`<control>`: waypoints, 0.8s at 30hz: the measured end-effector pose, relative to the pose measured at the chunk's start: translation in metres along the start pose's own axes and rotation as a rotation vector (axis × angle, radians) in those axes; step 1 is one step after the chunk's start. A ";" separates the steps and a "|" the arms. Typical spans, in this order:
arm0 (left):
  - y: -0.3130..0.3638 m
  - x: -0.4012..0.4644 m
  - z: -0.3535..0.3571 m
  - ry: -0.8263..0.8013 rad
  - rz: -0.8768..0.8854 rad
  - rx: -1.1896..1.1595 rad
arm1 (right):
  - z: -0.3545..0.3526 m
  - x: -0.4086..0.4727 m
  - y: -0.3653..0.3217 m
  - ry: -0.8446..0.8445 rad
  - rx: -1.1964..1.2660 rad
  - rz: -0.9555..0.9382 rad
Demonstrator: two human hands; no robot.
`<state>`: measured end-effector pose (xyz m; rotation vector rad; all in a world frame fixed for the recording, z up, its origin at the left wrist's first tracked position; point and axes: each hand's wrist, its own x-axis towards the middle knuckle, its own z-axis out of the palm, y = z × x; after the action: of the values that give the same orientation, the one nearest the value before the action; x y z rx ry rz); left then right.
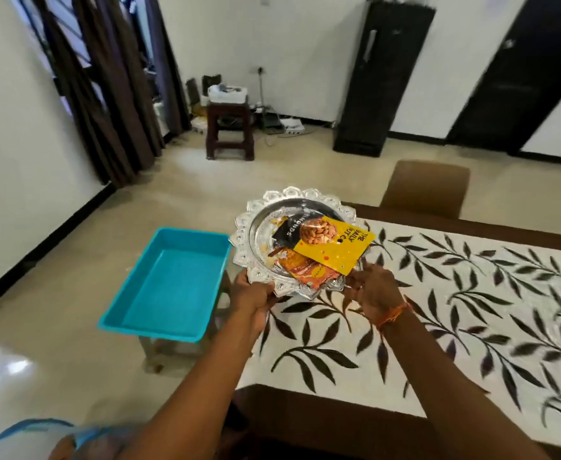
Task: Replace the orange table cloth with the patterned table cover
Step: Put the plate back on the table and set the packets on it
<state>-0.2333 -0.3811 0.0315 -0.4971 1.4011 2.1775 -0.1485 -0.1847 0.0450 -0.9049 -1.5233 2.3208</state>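
Note:
The patterned table cover point(455, 310), white with dark leaf sprigs, lies spread over the brown table point(322, 413). No orange cloth is in view. I hold a silver plate with a scalloped rim point(259, 224) above the table's left end. My left hand point(250, 293) grips its near left rim. On the near right rim sits my right hand point(372, 290), which has an orange thread at the wrist. A yellow nut packet point(335, 247), a black packet and an orange packet lie on the plate.
A turquoise plastic tray point(169, 283) rests on a low stool left of the table. A brown chair back point(425, 189) stands at the table's far side. Farther off are a dark wooden stool point(231, 131), a tall black cabinet point(382, 74) and curtains.

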 end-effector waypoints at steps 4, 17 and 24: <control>-0.050 -0.017 0.047 -0.113 -0.061 0.070 | -0.071 -0.035 -0.010 0.167 -0.001 -0.031; -0.199 -0.050 0.227 -0.229 -0.138 0.206 | -0.306 -0.033 -0.048 0.330 0.074 -0.069; -0.262 -0.054 0.295 -0.240 -0.188 0.272 | -0.398 -0.022 -0.055 0.410 0.137 -0.010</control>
<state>-0.0460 -0.0323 -0.0115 -0.2468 1.4259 1.7974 0.0998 0.1275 -0.0063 -1.2361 -1.1820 2.0366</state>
